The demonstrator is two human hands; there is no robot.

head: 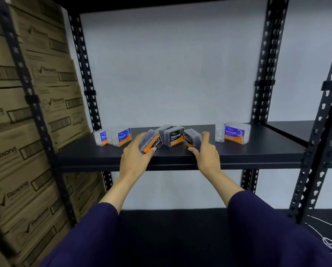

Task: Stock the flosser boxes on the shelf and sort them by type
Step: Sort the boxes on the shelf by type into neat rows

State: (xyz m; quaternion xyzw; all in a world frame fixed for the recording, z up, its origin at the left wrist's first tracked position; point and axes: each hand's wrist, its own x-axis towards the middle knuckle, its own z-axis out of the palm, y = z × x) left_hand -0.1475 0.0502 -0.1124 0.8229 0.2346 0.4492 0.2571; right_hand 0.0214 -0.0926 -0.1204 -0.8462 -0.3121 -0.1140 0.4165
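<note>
On the black shelf, part of the middle group is hard to read: a dark box at the back is mostly hidden behind the others, and the labels on the tilted Charcoal box and the right-hand Charcoal box are cut short by fingers and angle. At the far left, a Round box is cut off to "Rou", with a second Round box just beside it. The whole view is soft with blur. The left hand grips the tilted Charcoal box, thumb curled over its front lower edge and fingers behind it. The right hand is spread and relaxed, fingers beside the right-hand Charcoal box; whether they touch it is unclear. An upright Charcoal box stands between those two, and a Smooth box sits well apart at the right.
</note>
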